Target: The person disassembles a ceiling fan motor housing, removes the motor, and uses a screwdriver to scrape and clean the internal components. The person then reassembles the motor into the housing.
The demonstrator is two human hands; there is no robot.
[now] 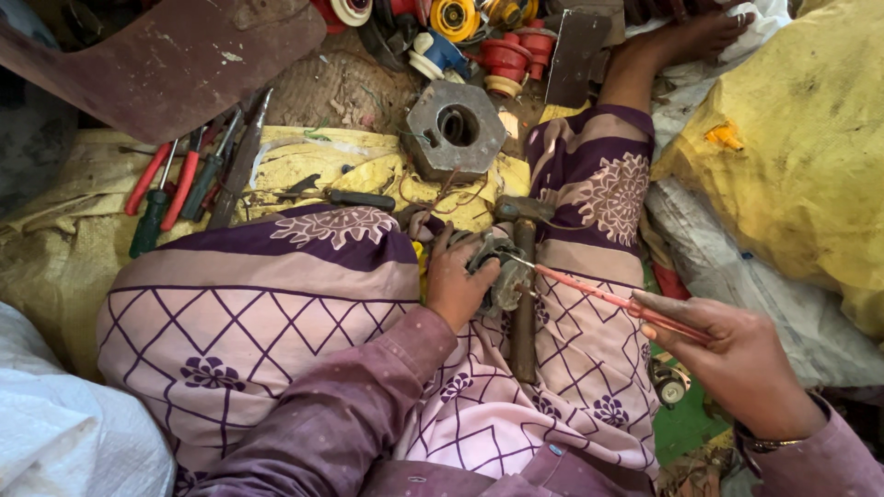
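Grey metal part (493, 267) gripped in left hand (456, 281), fingers closed around it, resting on the lap. Red-handled screwdriver (608, 296) pinched in closed right hand (737, 354), tip touching the part. Wooden-handled hammer (524, 285) lying just right of left hand; hexagonal metal block (454, 129) beyond it.

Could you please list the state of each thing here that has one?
Left hand: closed around a small metal part in the lap.
Right hand: gripping a red screwdriver, tip touching the part.
Hammer: lying unheld across the lap.
Hex block: flat on the ground, hole up.
Pliers: lying unused on the yellow sheet.
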